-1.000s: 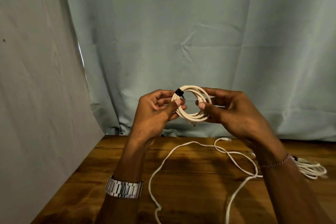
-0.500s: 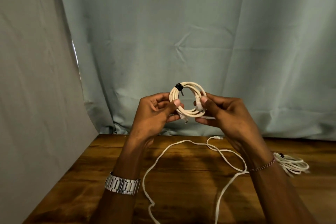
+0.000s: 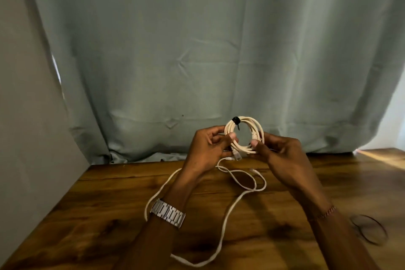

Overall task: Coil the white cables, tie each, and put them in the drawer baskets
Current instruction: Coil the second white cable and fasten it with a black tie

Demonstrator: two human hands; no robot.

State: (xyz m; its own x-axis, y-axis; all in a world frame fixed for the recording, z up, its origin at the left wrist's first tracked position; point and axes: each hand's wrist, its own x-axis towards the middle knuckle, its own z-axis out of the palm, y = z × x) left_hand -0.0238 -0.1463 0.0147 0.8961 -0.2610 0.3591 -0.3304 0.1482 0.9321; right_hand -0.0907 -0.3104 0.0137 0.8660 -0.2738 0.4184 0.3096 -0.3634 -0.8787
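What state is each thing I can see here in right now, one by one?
Coiled cable: wound in a ring, held above the table by both hands.
Black tie: wrapped round the coil's top.
Loose cable: uncoiled, sprawled on the table.
Left hand: pinching the coil's left side.
Right hand: pinching its right side.
Dark bands: lying flat on the table.

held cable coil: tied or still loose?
Tied. A black tie wraps the top of the coil, which the left hand and right hand pinch above the table.

Bare forearms; silver link watch [image 3: 168, 215] on left wrist, thin beaded bracelet [image 3: 326, 213] on right.
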